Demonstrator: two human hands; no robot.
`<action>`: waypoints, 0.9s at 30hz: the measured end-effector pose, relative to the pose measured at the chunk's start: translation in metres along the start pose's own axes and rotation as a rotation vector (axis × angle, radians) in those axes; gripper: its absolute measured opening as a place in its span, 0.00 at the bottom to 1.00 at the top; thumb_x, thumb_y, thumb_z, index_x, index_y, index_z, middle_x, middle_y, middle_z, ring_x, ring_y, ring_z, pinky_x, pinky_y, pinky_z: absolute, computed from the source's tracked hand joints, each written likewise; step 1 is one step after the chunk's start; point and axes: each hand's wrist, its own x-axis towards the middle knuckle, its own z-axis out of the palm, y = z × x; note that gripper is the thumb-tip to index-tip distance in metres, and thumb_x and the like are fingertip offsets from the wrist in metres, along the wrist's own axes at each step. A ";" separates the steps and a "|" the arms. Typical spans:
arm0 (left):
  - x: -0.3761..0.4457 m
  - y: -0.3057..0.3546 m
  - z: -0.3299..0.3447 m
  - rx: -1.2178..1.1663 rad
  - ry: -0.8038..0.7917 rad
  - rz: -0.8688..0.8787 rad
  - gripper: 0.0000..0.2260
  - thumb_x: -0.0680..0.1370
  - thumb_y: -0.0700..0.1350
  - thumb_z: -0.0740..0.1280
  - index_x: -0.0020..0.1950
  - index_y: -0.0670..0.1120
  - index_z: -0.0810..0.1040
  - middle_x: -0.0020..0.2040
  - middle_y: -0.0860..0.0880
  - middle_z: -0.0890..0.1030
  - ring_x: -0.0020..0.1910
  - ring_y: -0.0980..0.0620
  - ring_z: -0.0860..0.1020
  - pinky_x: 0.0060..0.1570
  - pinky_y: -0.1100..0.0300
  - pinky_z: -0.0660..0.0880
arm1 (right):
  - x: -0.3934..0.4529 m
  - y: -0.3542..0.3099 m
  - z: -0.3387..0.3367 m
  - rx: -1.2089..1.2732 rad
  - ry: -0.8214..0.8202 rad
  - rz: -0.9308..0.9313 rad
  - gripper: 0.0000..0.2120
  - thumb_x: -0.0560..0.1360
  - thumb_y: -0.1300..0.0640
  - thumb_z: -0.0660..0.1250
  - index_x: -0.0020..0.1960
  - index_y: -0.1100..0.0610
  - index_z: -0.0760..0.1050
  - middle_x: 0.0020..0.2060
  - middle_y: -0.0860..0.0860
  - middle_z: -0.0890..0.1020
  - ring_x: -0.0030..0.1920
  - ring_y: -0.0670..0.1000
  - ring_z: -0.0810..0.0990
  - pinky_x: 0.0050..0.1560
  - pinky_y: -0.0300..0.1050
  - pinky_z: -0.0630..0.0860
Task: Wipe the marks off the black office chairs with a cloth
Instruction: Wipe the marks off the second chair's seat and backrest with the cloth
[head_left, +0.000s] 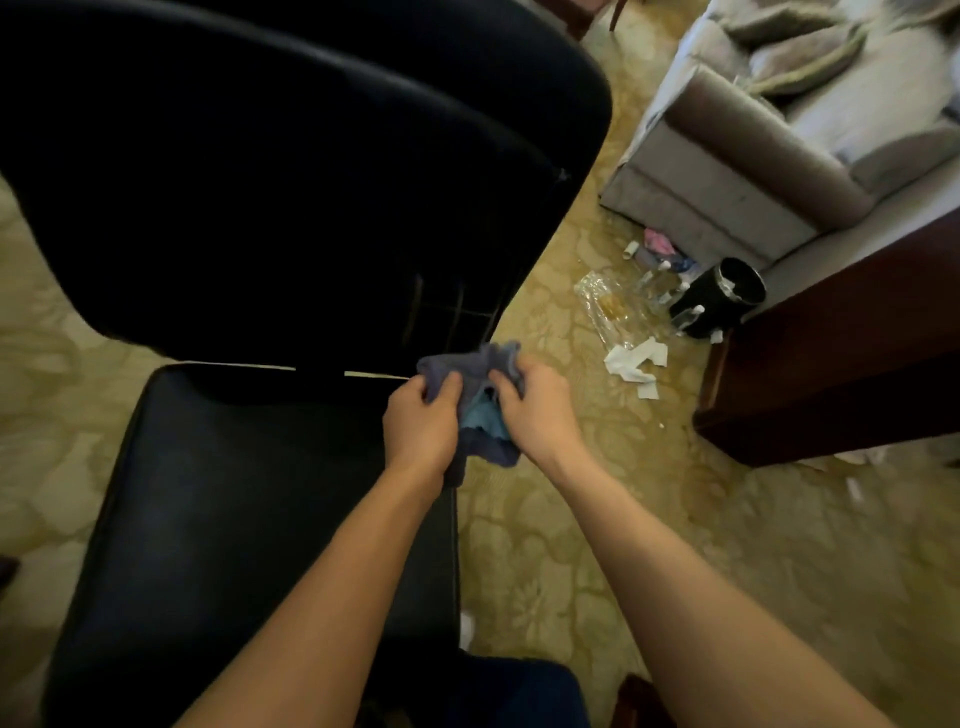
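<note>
Cloth (480, 400), bunched between left hand (421, 428) and right hand (537, 415), both gripping it, hangs over the chair seat (249, 519) right rear corner, the backrest (291, 182) rising just ahead, left hand nearer the seat.

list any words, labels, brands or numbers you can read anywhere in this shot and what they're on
None can be read.
cloth, gripped by the left hand and right hand: no tag or print visible.
black office chair: no logo shows.
black bin tipped on the carpet: no readable label.
small bottles and paper scraps beside it: too small and blurred to show any print.
</note>
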 end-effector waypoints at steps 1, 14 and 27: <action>-0.003 -0.010 0.003 0.011 -0.004 -0.029 0.07 0.80 0.51 0.67 0.44 0.51 0.81 0.44 0.48 0.84 0.45 0.50 0.83 0.52 0.45 0.80 | -0.004 0.010 -0.001 0.011 -0.020 0.001 0.06 0.80 0.56 0.64 0.51 0.58 0.78 0.42 0.53 0.82 0.44 0.54 0.81 0.40 0.45 0.73; 0.030 0.027 0.114 -0.453 0.292 0.108 0.08 0.82 0.48 0.64 0.48 0.47 0.81 0.46 0.46 0.85 0.49 0.49 0.84 0.53 0.49 0.80 | 0.125 0.006 -0.048 0.003 0.123 -0.586 0.11 0.79 0.53 0.64 0.42 0.58 0.71 0.31 0.48 0.74 0.30 0.48 0.71 0.32 0.44 0.68; 0.068 -0.023 0.131 -0.455 0.463 0.057 0.10 0.82 0.45 0.64 0.43 0.48 0.79 0.36 0.51 0.81 0.37 0.54 0.80 0.37 0.57 0.74 | 0.138 0.042 0.007 -0.004 0.075 -0.732 0.06 0.77 0.57 0.62 0.44 0.58 0.68 0.31 0.52 0.76 0.30 0.54 0.76 0.32 0.54 0.74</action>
